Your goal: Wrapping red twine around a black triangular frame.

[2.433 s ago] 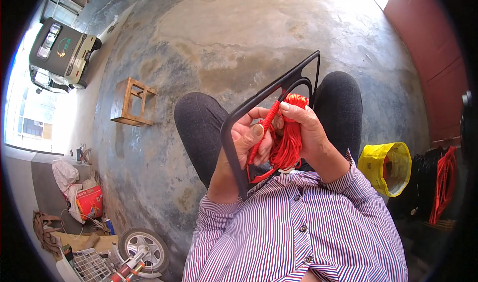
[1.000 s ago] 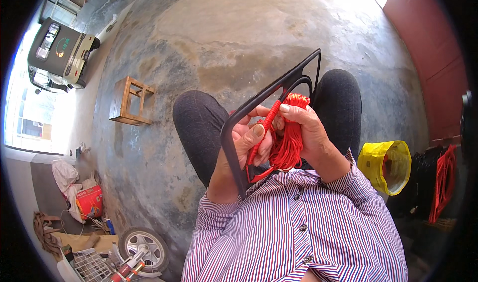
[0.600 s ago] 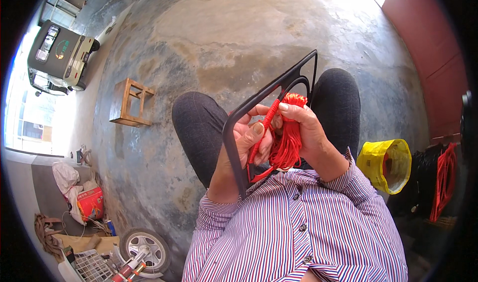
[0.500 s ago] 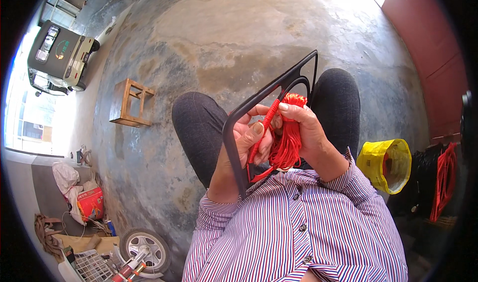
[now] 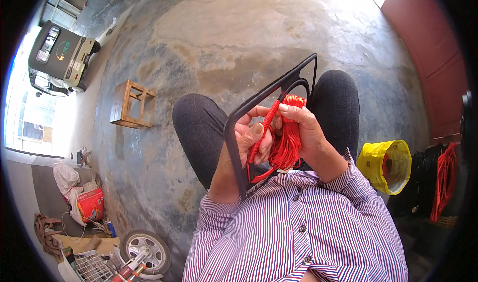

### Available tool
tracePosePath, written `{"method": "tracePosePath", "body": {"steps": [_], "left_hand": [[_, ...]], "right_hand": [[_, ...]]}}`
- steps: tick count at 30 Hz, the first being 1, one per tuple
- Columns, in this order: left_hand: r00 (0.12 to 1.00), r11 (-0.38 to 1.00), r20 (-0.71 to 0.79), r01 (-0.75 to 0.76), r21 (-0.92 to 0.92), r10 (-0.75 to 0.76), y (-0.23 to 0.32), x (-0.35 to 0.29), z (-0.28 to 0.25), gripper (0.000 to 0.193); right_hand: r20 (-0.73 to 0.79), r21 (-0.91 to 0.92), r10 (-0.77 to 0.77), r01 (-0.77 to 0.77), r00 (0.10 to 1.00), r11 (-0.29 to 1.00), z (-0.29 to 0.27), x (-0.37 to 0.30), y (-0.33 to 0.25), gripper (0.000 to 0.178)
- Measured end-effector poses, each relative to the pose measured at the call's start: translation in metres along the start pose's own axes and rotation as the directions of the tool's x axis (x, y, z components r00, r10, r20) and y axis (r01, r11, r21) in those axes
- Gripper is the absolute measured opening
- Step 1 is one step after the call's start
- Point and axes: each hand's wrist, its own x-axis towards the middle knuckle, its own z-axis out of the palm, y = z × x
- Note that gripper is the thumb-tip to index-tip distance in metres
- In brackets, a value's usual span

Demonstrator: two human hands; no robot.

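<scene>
Pinching glossy red cord point(image 5: 285, 145) in each closed grip, both hands point(image 5: 306, 132) brace an angular black frame point(image 5: 234, 132).

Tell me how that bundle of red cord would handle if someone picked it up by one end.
The red cord bundle would probably go floppy: its strands hang in loose loops below the right hand. It looks light for its size, since a few fingers hold it. It seems unlikely to roll, but loose strands could snag on the black frame that the left hand steadies.
</scene>
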Motion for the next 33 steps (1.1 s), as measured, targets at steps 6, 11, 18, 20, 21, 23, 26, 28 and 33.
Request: {"method": "tracePosePath", "body": {"steps": [6, 11, 18, 20, 21, 23, 26, 28, 33], "left_hand": [[1.0, 1.0, 0.0, 0.002, 0.005, -0.002, -0.001, 0.001, -0.001, 0.042], [1.0, 1.0, -0.002, 0.0, 0.0, 0.0, -0.001, 0.001, 0.0, 0.043], [1.0, 0.998, 0.005, 0.0, -0.058, 0.0, -0.006, 0.002, -0.003, 0.042], [1.0, 0.996, -0.017, -0.003, -0.086, 0.001, -0.005, 0.002, 0.002, 0.045], [1.0, 0.995, -0.029, -0.006, -0.099, 0.003, -0.004, 0.002, 0.004, 0.046], [0.999, 0.996, -0.049, -0.013, -0.09, 0.009, -0.004, 0.002, 0.006, 0.045], [0.999, 0.999, -0.035, -0.013, -0.048, 0.011, -0.005, 0.001, 0.002, 0.045], [0.999, 0.999, -0.032, -0.015, -0.049, 0.013, -0.005, 0.001, 0.002, 0.047], [0.999, 0.994, -0.046, -0.012, -0.105, 0.007, -0.003, 0.001, 0.008, 0.055]], "right_hand": [[-0.005, 0.006, 0.0, 0.0, 1.0, 1.0, -0.003, 0.001, 0.002, 0.018], [-0.001, 0.003, -0.004, 0.004, 1.0, 1.0, -0.003, 0.002, 0.002, 0.019], [-0.008, 0.046, 0.04, -0.039, 0.999, 0.998, -0.007, 0.003, 0.004, 0.02], [-0.021, 0.048, 0.037, -0.036, 0.999, 0.998, -0.007, 0.003, 0.004, 0.021], [-0.027, 0.048, 0.037, -0.036, 0.999, 0.998, -0.006, 0.003, 0.004, 0.021], [-0.01, 0.042, 0.04, -0.039, 0.999, 0.998, -0.008, 0.003, 0.004, 0.021], [0.011, 0.033, 0.04, -0.04, 0.999, 0.999, -0.007, 0.003, 0.003, 0.022], [0.005, 0.026, 0.031, -0.031, 0.999, 0.999, -0.007, 0.003, 0.003, 0.021], [-0.032, 0.022, 0.03, -0.029, 0.999, 0.999, -0.002, 0.0, 0.001, 0.019]]}}
